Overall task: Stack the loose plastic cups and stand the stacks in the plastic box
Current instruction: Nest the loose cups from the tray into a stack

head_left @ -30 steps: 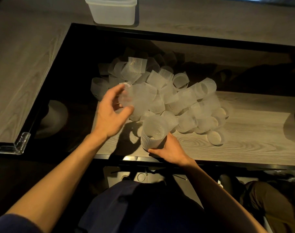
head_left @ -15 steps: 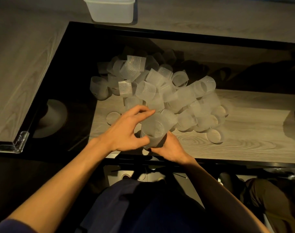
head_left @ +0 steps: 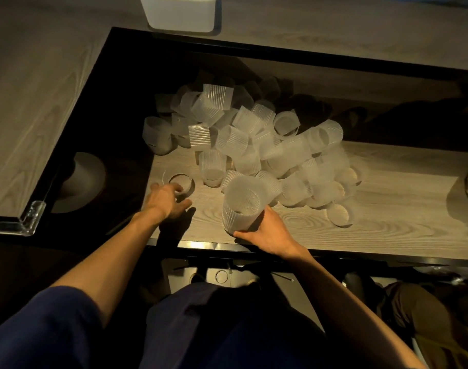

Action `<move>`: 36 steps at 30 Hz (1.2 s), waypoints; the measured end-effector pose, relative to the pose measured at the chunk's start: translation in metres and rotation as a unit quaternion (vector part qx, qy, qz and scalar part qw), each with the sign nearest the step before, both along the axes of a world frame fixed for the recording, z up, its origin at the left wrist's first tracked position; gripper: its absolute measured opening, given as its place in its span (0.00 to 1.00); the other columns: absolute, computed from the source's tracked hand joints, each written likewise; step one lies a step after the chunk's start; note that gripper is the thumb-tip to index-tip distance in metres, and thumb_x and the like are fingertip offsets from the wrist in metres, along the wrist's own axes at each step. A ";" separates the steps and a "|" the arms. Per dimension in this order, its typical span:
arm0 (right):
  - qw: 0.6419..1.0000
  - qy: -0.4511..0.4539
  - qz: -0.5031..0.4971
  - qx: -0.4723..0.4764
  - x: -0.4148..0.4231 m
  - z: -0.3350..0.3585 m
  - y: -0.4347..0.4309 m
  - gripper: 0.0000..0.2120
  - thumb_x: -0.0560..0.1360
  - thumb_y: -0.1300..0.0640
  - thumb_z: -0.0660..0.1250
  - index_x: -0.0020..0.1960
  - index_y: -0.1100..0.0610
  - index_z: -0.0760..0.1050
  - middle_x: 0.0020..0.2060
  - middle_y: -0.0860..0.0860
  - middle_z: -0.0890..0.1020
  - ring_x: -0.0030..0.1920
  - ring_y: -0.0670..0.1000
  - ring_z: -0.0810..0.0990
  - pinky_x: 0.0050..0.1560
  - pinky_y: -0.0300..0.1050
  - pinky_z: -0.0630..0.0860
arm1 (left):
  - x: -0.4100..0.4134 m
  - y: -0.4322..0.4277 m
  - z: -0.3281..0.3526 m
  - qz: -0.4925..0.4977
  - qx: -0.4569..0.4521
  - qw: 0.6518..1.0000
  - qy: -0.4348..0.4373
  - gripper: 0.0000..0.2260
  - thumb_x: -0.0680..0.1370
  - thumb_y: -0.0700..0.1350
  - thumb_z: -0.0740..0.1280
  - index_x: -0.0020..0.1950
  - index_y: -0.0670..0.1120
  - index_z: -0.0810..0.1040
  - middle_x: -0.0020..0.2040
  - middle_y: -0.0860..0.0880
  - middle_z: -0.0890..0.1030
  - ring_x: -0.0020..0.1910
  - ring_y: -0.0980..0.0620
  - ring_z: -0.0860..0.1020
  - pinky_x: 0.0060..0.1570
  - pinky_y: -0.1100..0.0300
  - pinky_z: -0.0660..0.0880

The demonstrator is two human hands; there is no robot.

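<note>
Gripping cup stack (head_left: 241, 206) in right hand (head_left: 267, 233), left hand (head_left: 165, 202) (spread, empty) beside lone cup (head_left: 184, 180).

A heap of loose cups (head_left: 254, 145) is piled on the wood-grain table (head_left: 387, 235). A single cup (head_left: 180, 182) is set apart at its left, another cup (head_left: 339, 215) at its right. A plastic box (head_left: 179, 14) is placed at the far edge.

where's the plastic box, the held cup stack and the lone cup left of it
plastic box (head_left: 179, 16), head view, front wall
cup stack (head_left: 243, 206), head view, ribbed side
lone cup (head_left: 183, 179), head view, inside base
</note>
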State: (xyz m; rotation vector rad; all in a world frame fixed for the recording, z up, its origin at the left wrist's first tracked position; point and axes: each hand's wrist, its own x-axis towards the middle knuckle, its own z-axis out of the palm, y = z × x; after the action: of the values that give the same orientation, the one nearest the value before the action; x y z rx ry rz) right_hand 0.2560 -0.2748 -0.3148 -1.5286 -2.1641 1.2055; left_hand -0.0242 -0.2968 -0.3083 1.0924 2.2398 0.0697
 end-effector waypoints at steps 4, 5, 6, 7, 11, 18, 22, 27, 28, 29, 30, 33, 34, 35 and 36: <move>1.000 0.007 0.002 0.003 0.000 -0.001 0.001 0.41 0.62 0.41 0.83 0.70 0.49 0.71 0.64 0.45 0.78 0.63 0.45 0.77 0.64 0.46 0.76 | 0.001 -0.014 -0.007 0.013 0.077 0.997 -0.010 0.04 0.78 0.47 0.73 0.49 0.48 0.81 0.50 0.49 0.79 0.46 0.51 0.76 0.47 0.57 0.75; 1.000 0.007 0.003 0.004 0.000 -0.001 0.001 0.42 0.62 0.41 0.83 0.70 0.48 0.70 0.64 0.45 0.78 0.63 0.45 0.77 0.64 0.46 0.76 | 0.002 -0.017 -0.007 0.019 0.094 0.995 -0.007 0.04 0.79 0.46 0.72 0.48 0.47 0.81 0.48 0.48 0.80 0.46 0.51 0.76 0.46 0.57 0.75; 1.000 0.005 0.005 0.005 0.000 -0.002 0.001 0.42 0.62 0.41 0.83 0.71 0.48 0.70 0.64 0.45 0.78 0.63 0.45 0.77 0.64 0.45 0.76 | 0.003 -0.019 -0.008 0.029 0.115 0.993 -0.002 0.05 0.80 0.47 0.71 0.48 0.46 0.81 0.48 0.47 0.81 0.46 0.50 0.77 0.45 0.56 0.76; 1.000 0.005 0.007 0.006 0.000 -0.002 0.001 0.42 0.62 0.40 0.83 0.71 0.48 0.70 0.64 0.45 0.78 0.63 0.45 0.77 0.63 0.45 0.76 | 0.004 -0.021 -0.007 0.039 0.140 0.989 0.002 0.06 0.80 0.48 0.70 0.47 0.47 0.80 0.47 0.46 0.81 0.46 0.48 0.79 0.45 0.55 0.78; 1.000 0.008 0.011 0.010 0.002 -0.003 0.001 0.41 0.62 0.41 0.83 0.70 0.49 0.71 0.64 0.45 0.78 0.63 0.45 0.76 0.63 0.44 0.76 | 0.007 -0.020 0.015 0.141 0.281 0.943 -0.108 0.04 0.79 0.47 0.71 0.46 0.49 0.78 0.48 0.49 0.80 0.49 0.47 0.81 0.47 0.56 0.80; 1.000 0.013 0.019 0.018 0.002 -0.005 0.003 0.41 0.62 0.41 0.82 0.71 0.48 0.70 0.64 0.45 0.78 0.63 0.45 0.77 0.61 0.41 0.74 | 0.054 -0.017 0.133 -0.025 0.523 0.779 -0.346 0.19 0.72 0.42 0.75 0.60 0.51 0.72 0.61 0.44 0.80 0.60 0.49 0.82 0.53 0.62 0.78; 0.999 0.017 0.031 0.026 0.000 -0.006 0.002 0.38 0.63 0.38 0.79 0.69 0.44 0.71 0.60 0.42 0.80 0.59 0.43 0.79 0.59 0.47 0.79 | 0.070 -0.023 0.133 -0.194 0.459 0.833 -0.240 0.31 0.69 0.47 0.76 0.71 0.48 0.73 0.64 0.51 0.79 0.63 0.54 0.79 0.57 0.59 0.79; 0.999 0.037 -0.003 -0.006 0.000 -0.009 0.001 0.36 0.61 0.41 0.81 0.67 0.42 0.72 0.57 0.39 0.81 0.57 0.41 0.81 0.58 0.49 0.81 | 0.077 -0.022 0.129 -0.276 0.469 0.821 -0.173 0.30 0.68 0.45 0.76 0.70 0.40 0.77 0.63 0.48 0.78 0.62 0.58 0.76 0.55 0.70 0.73; 0.999 0.037 -0.009 -0.013 0.000 -0.010 0.001 0.36 0.60 0.41 0.81 0.66 0.41 0.73 0.56 0.39 0.82 0.56 0.40 0.81 0.57 0.49 0.82 | 0.078 -0.022 0.130 -0.283 0.467 0.821 -0.167 0.30 0.68 0.44 0.77 0.69 0.40 0.77 0.62 0.48 0.78 0.62 0.57 0.76 0.55 0.70 0.73; 0.999 0.038 -0.011 -0.015 0.001 -0.011 0.001 0.37 0.60 0.41 0.82 0.66 0.41 0.73 0.56 0.39 0.82 0.56 0.40 0.81 0.57 0.49 0.82 | 0.078 -0.021 0.130 -0.290 0.463 0.822 -0.162 0.30 0.68 0.43 0.78 0.69 0.40 0.77 0.62 0.47 0.79 0.61 0.56 0.76 0.54 0.69 0.73; 0.999 0.042 -0.012 -0.014 0.001 -0.012 0.001 0.37 0.60 0.42 0.82 0.65 0.41 0.73 0.56 0.39 0.82 0.56 0.40 0.81 0.57 0.49 0.82 | 0.078 -0.022 0.130 -0.297 0.460 0.822 -0.159 0.31 0.68 0.42 0.78 0.69 0.40 0.77 0.61 0.47 0.79 0.61 0.54 0.77 0.53 0.67 0.74; 0.999 0.052 -0.007 -0.005 0.002 -0.010 0.001 0.37 0.61 0.43 0.83 0.67 0.42 0.72 0.58 0.40 0.81 0.58 0.41 0.81 0.59 0.48 0.81 | 0.074 -0.023 0.131 -0.302 0.447 0.827 -0.161 0.30 0.68 0.42 0.78 0.69 0.42 0.77 0.60 0.48 0.79 0.59 0.53 0.77 0.53 0.58 0.77; 0.999 0.052 -0.005 -0.002 0.001 -0.008 0.001 0.38 0.61 0.42 0.83 0.67 0.42 0.72 0.59 0.40 0.81 0.59 0.41 0.80 0.59 0.48 0.81 | 0.073 -0.023 0.132 -0.297 0.449 0.828 -0.161 0.30 0.68 0.42 0.77 0.69 0.43 0.77 0.60 0.48 0.79 0.59 0.52 0.77 0.53 0.57 0.77; 0.999 0.049 -0.005 0.001 0.001 -0.008 0.001 0.38 0.61 0.41 0.82 0.68 0.41 0.72 0.60 0.40 0.81 0.59 0.41 0.80 0.59 0.48 0.81 | 0.072 -0.023 0.132 -0.293 0.452 0.827 -0.159 0.29 0.68 0.42 0.77 0.69 0.43 0.77 0.59 0.48 0.79 0.58 0.52 0.78 0.53 0.57 0.77; 0.999 0.046 -0.006 0.001 0.001 -0.009 0.001 0.39 0.60 0.41 0.82 0.68 0.41 0.72 0.60 0.40 0.81 0.59 0.41 0.80 0.59 0.48 0.81 | 0.071 -0.024 0.132 -0.292 0.454 0.827 -0.155 0.29 0.68 0.42 0.77 0.69 0.43 0.78 0.59 0.48 0.79 0.58 0.52 0.78 0.53 0.57 0.77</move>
State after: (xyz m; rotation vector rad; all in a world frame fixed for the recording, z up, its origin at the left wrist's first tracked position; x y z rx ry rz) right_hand 0.2574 -0.2742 -0.3234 -1.4532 -2.0940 1.2447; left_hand 0.0468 -0.3203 -0.1758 2.0329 1.4480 1.0546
